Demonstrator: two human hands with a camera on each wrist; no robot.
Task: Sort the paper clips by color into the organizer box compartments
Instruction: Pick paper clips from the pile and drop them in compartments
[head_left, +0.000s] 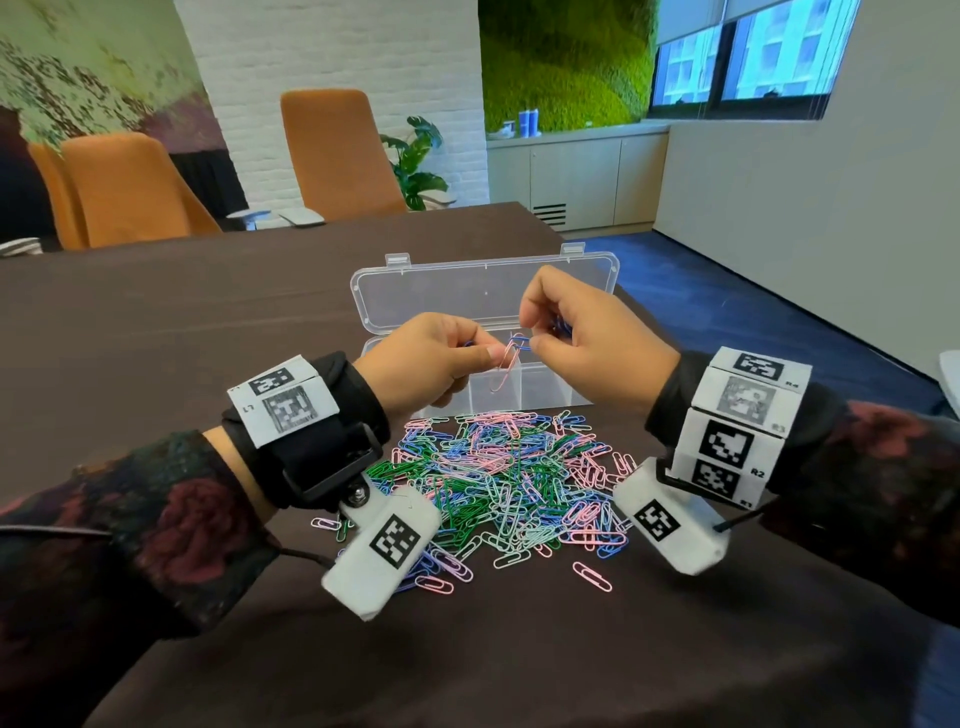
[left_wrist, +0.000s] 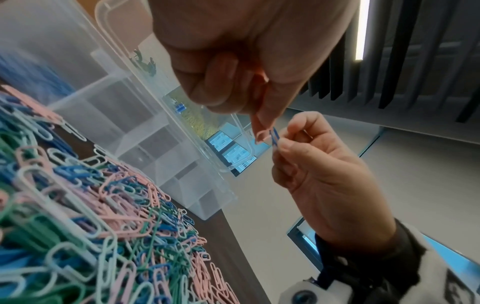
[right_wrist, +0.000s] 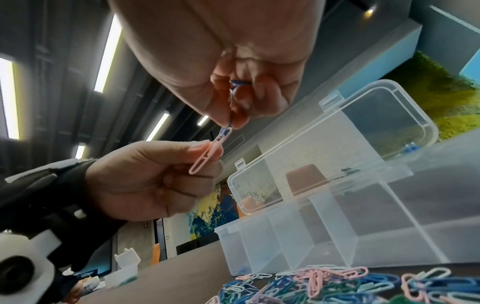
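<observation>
Both hands are raised above the table (head_left: 156, 312), meeting over the front edge of the organizer box (head_left: 545, 387).

Left hand (head_left: 426, 358): grip pinched, thumb and forefinger pressed on the upper part of a pink paper clip (head_left: 505, 371); its lower loop hangs free below the fingers. The other fingers are curled into the palm.

Right hand (head_left: 587, 348): grip pinched on a blue paper clip (head_left: 521, 340), thumb against forefinger. More blue wire shows inside the curled fingers in the right wrist view; I cannot tell how many clips are there.

The pink and blue clips are hooked together at their ends, between the two hands, as the right wrist view shows (right_wrist: 225, 131).

The organizer box is clear plastic and stands open, with its lid (head_left: 483, 291) tilted back on the far side. Dividers split it into compartments. In the right wrist view, something small and blue lies at the bottom of the left end compartment (right_wrist: 242, 269); it is blurred.

The pile of paper clips (head_left: 498, 483) (pink, blue, green, pale mint) lies on the table just in front of the box, under the wrists. A few strays lie at its near edge.
</observation>
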